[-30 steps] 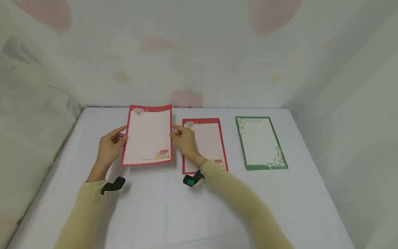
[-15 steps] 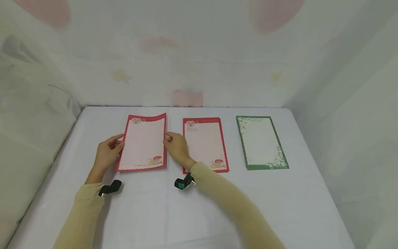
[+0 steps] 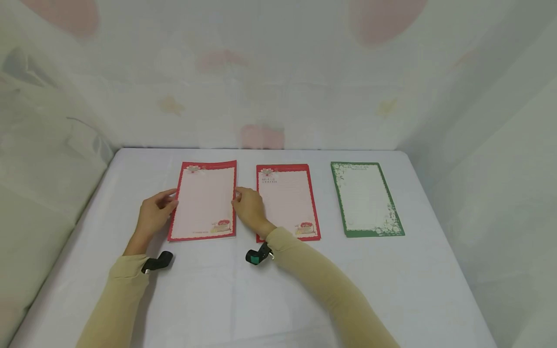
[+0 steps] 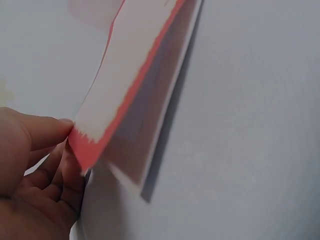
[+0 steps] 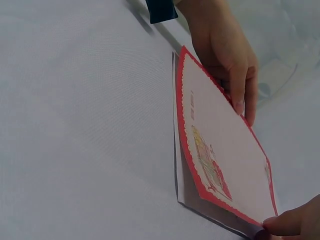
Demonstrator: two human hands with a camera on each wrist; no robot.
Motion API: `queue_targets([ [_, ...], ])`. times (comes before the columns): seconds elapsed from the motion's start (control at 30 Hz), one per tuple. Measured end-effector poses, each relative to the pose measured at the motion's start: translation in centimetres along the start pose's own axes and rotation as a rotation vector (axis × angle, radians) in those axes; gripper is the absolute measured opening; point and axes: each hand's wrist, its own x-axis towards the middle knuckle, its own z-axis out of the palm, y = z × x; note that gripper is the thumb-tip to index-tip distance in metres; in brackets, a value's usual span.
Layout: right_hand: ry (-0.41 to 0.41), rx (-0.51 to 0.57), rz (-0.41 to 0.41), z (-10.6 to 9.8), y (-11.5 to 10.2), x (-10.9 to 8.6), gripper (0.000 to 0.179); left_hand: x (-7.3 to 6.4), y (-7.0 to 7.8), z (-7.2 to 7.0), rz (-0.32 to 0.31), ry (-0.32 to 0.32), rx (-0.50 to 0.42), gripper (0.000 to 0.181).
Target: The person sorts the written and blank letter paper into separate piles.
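Note:
A red-bordered sheet of letter paper [image 3: 203,203] lies at the table's left, held slightly above a pale sheet or stack [image 5: 187,194] under it. My left hand [image 3: 154,215] pinches its left edge between thumb and fingers, as the left wrist view also shows. On the opposite edge, my right hand [image 3: 251,208] pinches the paper; in the right wrist view only its fingertips [image 5: 287,223] appear at the lower right. A gap between the red-bordered sheet and what lies below shows in both wrist views.
Right of my right hand lies a second pile of red-bordered paper [image 3: 289,205] with a few printed lines near its top. Farther right is a green-bordered pile [image 3: 367,198]. All sit on a white-covered table [image 3: 278,290] with a curtain [image 3: 304,96] behind.
Both hands have brought the red-bordered sheet down from above the table onto the left pile. It shifted left, then slightly right, and now lines up closely with what is underneath.

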Motion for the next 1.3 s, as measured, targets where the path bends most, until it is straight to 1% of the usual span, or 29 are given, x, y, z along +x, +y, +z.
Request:
queue_targets([
  [0.17, -0.030, -0.054, 0.011, -0.06, -0.06, -0.07, 0.038, -0.06, 0.17, 0.03, 0.008, 0.001, 0.018, 0.041],
  [0.3, -0.051, -0.076, 0.017, -0.14, -0.10, -0.06, 0.039, -0.10, 0.34, 0.04, 0.023, 0.018, 0.046, 0.040],
  [0.43, -0.067, -0.111, 0.011, -0.07, 0.00, 0.01, 0.039, -0.13, 0.49, 0.06, 0.036, 0.028, 0.073, 0.038],
  [0.57, -0.074, -0.143, -0.001, 0.04, 0.13, -0.02, 0.038, -0.13, 0.52, 0.19, 0.034, 0.032, 0.089, 0.038],
  [0.83, -0.099, -0.157, 0.013, -0.02, -0.05, -0.05, 0.037, -0.04, 0.21, 0.33, 0.037, 0.034, 0.098, 0.038],
  [1.07, -0.092, -0.163, -0.017, -0.07, 0.09, -0.08, 0.034, -0.10, 0.15, 0.56, 0.037, 0.034, 0.074, 0.038],
  [1.3, -0.101, -0.158, -0.015, -0.09, 0.15, -0.08, 0.035, -0.17, 0.27, 0.39, 0.029, 0.023, 0.069, 0.038],
])
